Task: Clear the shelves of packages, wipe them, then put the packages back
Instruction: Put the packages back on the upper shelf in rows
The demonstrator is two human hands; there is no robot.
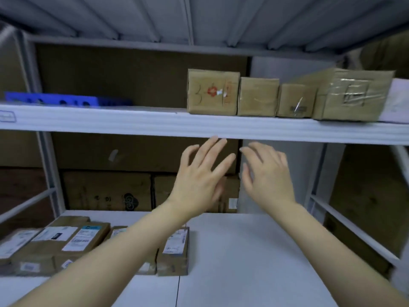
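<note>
Our left hand (199,173) and right hand (265,173) hang spread and empty at frame center, below the upper shelf (155,122), where cardboard boxes (257,96) line the upper right; labelled packages (66,242) lie lower left.

On the upper shelf (110,120), four boxes stand side by side from 12 to 2 o'clock: the end box (212,91), a second box (257,96), a third box (295,100), then a long box (352,96). A tray (55,99) lies on it at 10 o'clock. On the lower shelf (243,251), packages (62,242) sit together at 8 o'clock, with cartons (106,191) behind. The left hand (199,173) and right hand (267,176) hover apart between the shelves.
</note>
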